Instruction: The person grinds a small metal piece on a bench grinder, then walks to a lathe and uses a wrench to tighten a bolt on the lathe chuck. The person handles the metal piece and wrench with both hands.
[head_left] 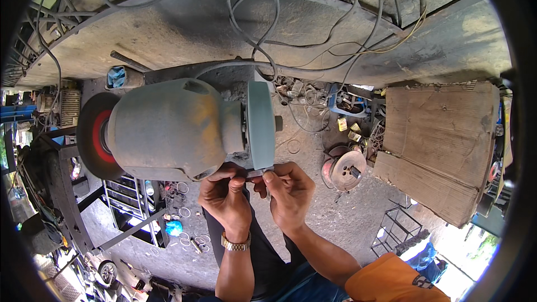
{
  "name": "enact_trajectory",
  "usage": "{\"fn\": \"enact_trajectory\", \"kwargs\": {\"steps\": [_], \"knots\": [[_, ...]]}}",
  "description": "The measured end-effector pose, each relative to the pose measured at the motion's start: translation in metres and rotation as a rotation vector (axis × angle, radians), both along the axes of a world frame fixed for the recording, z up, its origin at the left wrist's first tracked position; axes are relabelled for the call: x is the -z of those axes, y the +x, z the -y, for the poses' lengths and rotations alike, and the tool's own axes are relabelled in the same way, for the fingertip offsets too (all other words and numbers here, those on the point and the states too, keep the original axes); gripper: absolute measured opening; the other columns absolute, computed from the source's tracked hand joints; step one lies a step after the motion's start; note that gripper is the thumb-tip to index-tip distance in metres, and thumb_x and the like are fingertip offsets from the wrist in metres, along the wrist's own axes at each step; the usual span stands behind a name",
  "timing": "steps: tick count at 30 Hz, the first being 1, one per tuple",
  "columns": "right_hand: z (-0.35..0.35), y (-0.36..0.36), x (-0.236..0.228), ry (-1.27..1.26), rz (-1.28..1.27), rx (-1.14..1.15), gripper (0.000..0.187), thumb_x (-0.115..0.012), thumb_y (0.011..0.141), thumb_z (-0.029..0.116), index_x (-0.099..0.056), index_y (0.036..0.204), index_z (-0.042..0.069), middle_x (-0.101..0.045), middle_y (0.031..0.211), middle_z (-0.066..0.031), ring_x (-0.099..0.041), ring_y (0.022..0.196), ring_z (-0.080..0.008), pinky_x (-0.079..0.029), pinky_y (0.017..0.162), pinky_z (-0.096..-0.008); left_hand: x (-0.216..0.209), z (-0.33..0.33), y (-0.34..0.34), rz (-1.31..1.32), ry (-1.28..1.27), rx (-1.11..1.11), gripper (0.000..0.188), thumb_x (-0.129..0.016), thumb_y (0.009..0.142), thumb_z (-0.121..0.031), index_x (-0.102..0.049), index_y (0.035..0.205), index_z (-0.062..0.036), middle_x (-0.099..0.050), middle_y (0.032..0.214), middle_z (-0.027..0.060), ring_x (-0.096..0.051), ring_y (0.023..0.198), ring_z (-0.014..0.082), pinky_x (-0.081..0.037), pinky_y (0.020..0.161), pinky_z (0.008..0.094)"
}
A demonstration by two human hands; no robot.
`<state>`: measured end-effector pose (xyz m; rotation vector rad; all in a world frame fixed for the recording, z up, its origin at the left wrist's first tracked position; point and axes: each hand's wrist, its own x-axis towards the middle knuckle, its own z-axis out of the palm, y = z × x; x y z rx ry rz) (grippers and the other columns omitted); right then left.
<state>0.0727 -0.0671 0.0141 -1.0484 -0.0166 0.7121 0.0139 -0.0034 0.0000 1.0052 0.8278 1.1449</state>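
Observation:
A bench grinder with a worn grey-green motor housing (162, 123) fills the middle of the view. On its right end is a pale green grinding wheel (261, 126); on its left end, a dark wheel with a red centre (100, 134). Just at the lower edge of the green wheel, a small flat metal piece (258, 173) is pinched between both hands. My left hand (228, 196), with a gold watch (235, 242) on the wrist, grips its left end. My right hand (291, 193) grips its right end, thumb on top. The piece's exact kind is too small to tell.
Loose cables (263, 33) hang along the wall behind the grinder. To the right stand a cardboard sheet (439, 145), a spool (348, 171) and a blue crate (347, 103) of scraps. A metal frame (128, 201) and scattered rings lie at the lower left.

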Motion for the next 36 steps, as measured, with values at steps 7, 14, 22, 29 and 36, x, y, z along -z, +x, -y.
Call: {"fn": "enact_trajectory", "kwargs": {"steps": [7, 14, 22, 29, 36], "knots": [[0.0028, 0.0041, 0.0012, 0.012, 0.017, 0.003, 0.011, -0.069, 0.096, 0.006, -0.062, 0.098, -0.003, -0.074, 0.089, -0.0118, -0.067, 0.072, -0.01, -0.051, 0.063, -0.022, -0.0009, 0.0023, 0.0019, -0.008, -0.023, 0.017, 0.018, -0.078, 0.086, -0.001, -0.064, 0.096, 0.0018, -0.069, 0.092, 0.0105, -0.065, 0.077, 0.0147, -0.053, 0.072, 0.0274], [0.0008, 0.0049, 0.0016, 0.029, 0.013, 0.014, 0.011, -0.069, 0.096, 0.006, -0.062, 0.097, -0.003, -0.074, 0.089, -0.0115, -0.067, 0.073, -0.0095, -0.052, 0.065, -0.0218, -0.001, 0.0021, 0.0029, 0.003, -0.026, 0.012, 0.017, -0.077, 0.086, -0.001, -0.064, 0.095, 0.0019, -0.069, 0.092, 0.0104, -0.065, 0.077, 0.0148, -0.053, 0.072, 0.0275], [0.0001, 0.0037, 0.0021, 0.014, 0.009, 0.01, 0.011, -0.07, 0.096, 0.006, -0.063, 0.097, -0.003, -0.074, 0.088, -0.0112, -0.067, 0.073, -0.0095, -0.053, 0.065, -0.0217, -0.0001, 0.0025, 0.0026, 0.002, -0.034, -0.003, 0.016, -0.076, 0.086, 0.001, -0.064, 0.095, 0.0024, -0.069, 0.092, 0.011, -0.065, 0.078, 0.0154, -0.053, 0.074, 0.0283], [-0.0002, 0.0025, 0.0044, 0.024, 0.014, 0.007, 0.012, -0.07, 0.095, 0.006, -0.064, 0.097, -0.003, -0.074, 0.087, -0.011, -0.068, 0.073, -0.01, -0.054, 0.065, -0.0221, -0.0015, 0.0021, 0.0031, 0.006, -0.04, -0.018, 0.015, -0.075, 0.086, 0.003, -0.064, 0.096, 0.0027, -0.069, 0.091, 0.0119, -0.065, 0.078, 0.0155, -0.053, 0.074, 0.0279], [-0.0038, -0.0018, 0.0036, 0.017, 0.03, 0.017, 0.011, -0.071, 0.094, 0.004, -0.064, 0.098, -0.004, -0.074, 0.09, -0.012, -0.068, 0.076, -0.011, -0.056, 0.07, -0.0229, -0.0009, 0.0012, 0.0011, 0.035, -0.048, -0.018, 0.017, -0.076, 0.087, 0.001, -0.063, 0.098, 0.0032, -0.069, 0.091, 0.0122, -0.065, 0.078, 0.0159, -0.053, 0.073, 0.0276]]}}
